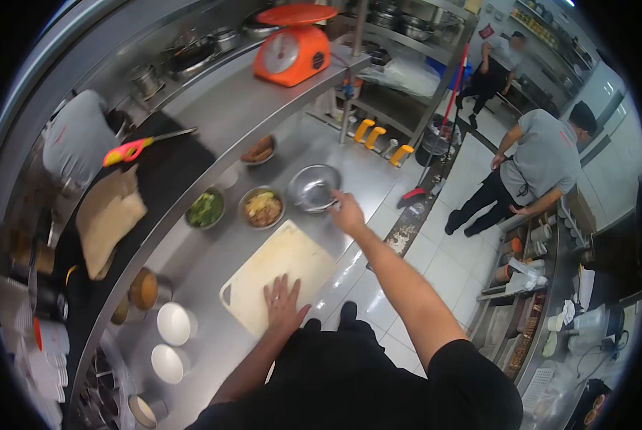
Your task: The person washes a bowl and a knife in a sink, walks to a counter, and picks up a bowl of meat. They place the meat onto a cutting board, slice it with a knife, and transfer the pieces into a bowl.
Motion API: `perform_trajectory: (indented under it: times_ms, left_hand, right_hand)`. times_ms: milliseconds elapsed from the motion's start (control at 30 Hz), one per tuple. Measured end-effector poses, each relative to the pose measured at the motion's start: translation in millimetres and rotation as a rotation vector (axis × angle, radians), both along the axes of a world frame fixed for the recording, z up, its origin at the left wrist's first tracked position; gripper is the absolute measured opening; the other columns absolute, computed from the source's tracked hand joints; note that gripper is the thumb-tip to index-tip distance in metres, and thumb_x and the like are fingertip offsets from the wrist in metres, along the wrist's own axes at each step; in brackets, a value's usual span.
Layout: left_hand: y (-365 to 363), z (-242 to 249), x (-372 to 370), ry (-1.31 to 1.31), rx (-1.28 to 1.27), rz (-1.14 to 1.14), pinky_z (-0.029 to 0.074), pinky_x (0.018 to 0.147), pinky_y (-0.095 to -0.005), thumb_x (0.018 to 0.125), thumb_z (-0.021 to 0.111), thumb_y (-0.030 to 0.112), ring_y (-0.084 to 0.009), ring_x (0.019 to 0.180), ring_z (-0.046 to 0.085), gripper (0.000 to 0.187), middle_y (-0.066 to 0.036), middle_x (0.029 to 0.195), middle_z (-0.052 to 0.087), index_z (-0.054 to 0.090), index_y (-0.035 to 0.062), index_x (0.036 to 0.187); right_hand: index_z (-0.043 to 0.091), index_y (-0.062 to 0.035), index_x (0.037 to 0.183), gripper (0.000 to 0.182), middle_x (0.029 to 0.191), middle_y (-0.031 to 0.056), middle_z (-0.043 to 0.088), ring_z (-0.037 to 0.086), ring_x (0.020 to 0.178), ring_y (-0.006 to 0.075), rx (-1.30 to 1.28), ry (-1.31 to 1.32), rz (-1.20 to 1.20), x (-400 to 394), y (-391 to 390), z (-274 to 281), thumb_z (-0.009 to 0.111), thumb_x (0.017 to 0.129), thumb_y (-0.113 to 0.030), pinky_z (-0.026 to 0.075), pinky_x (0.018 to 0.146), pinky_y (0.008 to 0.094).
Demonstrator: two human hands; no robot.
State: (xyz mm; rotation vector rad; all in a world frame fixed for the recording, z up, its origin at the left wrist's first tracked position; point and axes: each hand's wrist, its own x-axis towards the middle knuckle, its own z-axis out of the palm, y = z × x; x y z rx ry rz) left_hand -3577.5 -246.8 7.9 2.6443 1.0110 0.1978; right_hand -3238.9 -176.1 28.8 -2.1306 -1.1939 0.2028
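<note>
My left hand [283, 304] lies flat with spread fingers on a white cutting board [281, 269]. The board rests bare on the steel counter [220, 294]. Beyond its far right corner, my right hand [347, 213] grips the near right rim of a metal bowl [314, 188]. That bowl looks empty inside. To its left stands a bowl of chopped yellow and brownish food [262, 208]. Farther left is a bowl of chopped greens [205, 208], and behind these a bowl with brown pieces [258, 150].
An orange scale [292, 54] stands on the raised steel shelf [227, 107]. A lighter with a pink and yellow handle [129, 152] and a beige cloth [109, 218] lie on a black surface. White bowls [177, 323] line the counter's left. Co-workers [536, 158] stand to the right.
</note>
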Motion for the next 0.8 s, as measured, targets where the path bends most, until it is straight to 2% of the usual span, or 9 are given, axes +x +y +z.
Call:
perform_trajectory:
  times_ms: [100, 133, 233, 367, 433, 500, 567, 667, 800]
  left_hand:
    - [-4.2, -2.8, 16.3, 0.035, -0.001, 0.056, 0.011, 0.122, -0.0653, 0.085, 0.075, 0.046, -0.0408, 0.152, 0.022, 0.081, -0.020, 0.160, 0.032, 0.044, 0.0160, 0.154]
    - [-5.2, -0.8, 20.7, 0.064, 0.020, 0.067, 0.012, 0.122, -0.0643, 0.085, 0.075, 0.048, -0.0400, 0.151, 0.022, 0.082, -0.019, 0.159, 0.032, 0.044, 0.0167, 0.154]
    - [-4.5, 1.3, 33.2, 0.137, 0.021, 0.104, 0.013, 0.122, -0.0632, 0.085, 0.075, 0.051, -0.0388, 0.151, 0.023, 0.082, -0.018, 0.159, 0.033, 0.044, 0.0176, 0.153]
    - [0.1, -4.3, 39.5, 0.203, 0.051, 0.108, 0.014, 0.123, -0.0629, 0.084, 0.074, 0.056, -0.0379, 0.152, 0.023, 0.085, -0.017, 0.160, 0.033, 0.043, 0.0192, 0.154]
    - [3.0, -7.9, 41.5, 0.234, 0.060, 0.115, 0.013, 0.123, -0.0626, 0.083, 0.073, 0.058, -0.0378, 0.152, 0.023, 0.086, -0.017, 0.160, 0.032, 0.042, 0.0200, 0.154]
    - [3.5, -3.1, 46.1, 0.286, 0.028, 0.135, 0.012, 0.124, -0.0614, 0.081, 0.074, 0.059, -0.0367, 0.153, 0.022, 0.090, -0.016, 0.161, 0.031, 0.040, 0.0212, 0.155]
    - [5.9, -0.4, 47.7, 0.286, -0.006, 0.147, 0.011, 0.125, -0.0606, 0.079, 0.078, 0.056, -0.0360, 0.153, 0.021, 0.092, -0.016, 0.162, 0.031, 0.040, 0.0206, 0.155]
    - [2.2, 4.4, 54.9, 0.346, 0.009, 0.193, 0.009, 0.126, -0.0601, 0.080, 0.076, 0.058, -0.0328, 0.154, 0.021, 0.093, -0.013, 0.164, 0.029, 0.037, 0.0226, 0.157]
    - [-10.9, 5.4, 67.7, 0.384, 0.050, 0.296, 0.006, 0.126, -0.0591, 0.079, 0.077, 0.057, -0.0309, 0.155, 0.019, 0.097, -0.012, 0.166, 0.026, 0.032, 0.0249, 0.160]
  right_hand:
    - [0.058, -0.0141, 0.139, 0.053, 0.120, 0.0158, 0.058, 0.063, 0.098, 0.0307, -0.015, 0.055, 0.060, 17.0, -13.2, 19.1, 0.073, 0.089, -0.021, 0.053, 0.091, 0.0416]
    - [0.055, -0.0123, 0.141, 0.055, 0.131, 0.0184, 0.055, 0.055, 0.122, 0.0380, -0.055, 0.113, 0.080, 28.1, -20.3, 37.3, 0.070, 0.089, -0.022, 0.048, 0.103, 0.0462]
    - [0.057, -0.0098, 0.136, 0.051, 0.131, 0.0181, 0.055, 0.054, 0.122, 0.0376, 0.080, -0.054, 0.062, 103.0, -22.5, 34.2, 0.070, 0.087, -0.020, 0.047, 0.103, 0.0453]
    - [0.061, -0.0027, 0.127, 0.048, 0.131, 0.0187, 0.058, 0.055, 0.121, 0.0411, 0.206, -0.478, -0.118, 251.3, 0.6, 61.6, 0.071, 0.086, -0.025, 0.046, 0.104, 0.0466]
    - [0.063, -0.0023, 0.127, 0.048, 0.133, 0.0208, 0.062, 0.060, 0.120, 0.0402, -0.177, -0.495, -0.144, 308.8, 10.7, 64.1, 0.069, 0.089, -0.031, 0.049, 0.102, 0.0474]
    - [0.068, -0.0021, 0.122, 0.041, 0.130, 0.0212, 0.066, 0.065, 0.118, 0.0367, -0.713, -0.130, 0.023, 337.0, 25.7, 77.8, 0.065, 0.092, -0.030, 0.052, 0.098, 0.0473]
    - [0.073, -0.0025, 0.115, 0.034, 0.121, 0.0197, 0.071, 0.068, 0.115, 0.0344, -0.835, -0.284, 0.146, 351.1, 37.0, 72.0, 0.063, 0.091, -0.024, 0.053, 0.097, 0.0448]
    - [0.075, -0.0030, 0.112, 0.035, 0.122, 0.0183, 0.071, 0.068, 0.116, 0.0343, -1.140, -0.374, 0.336, 349.1, 50.9, 105.2, 0.062, 0.086, -0.022, 0.053, 0.097, 0.0437]
    - [0.075, -0.0027, 0.112, 0.037, 0.123, 0.0191, 0.070, 0.067, 0.116, 0.0356, -1.149, -0.458, 0.492, 366.8, 67.4, 33.5, 0.062, 0.086, -0.026, 0.053, 0.097, 0.0439]
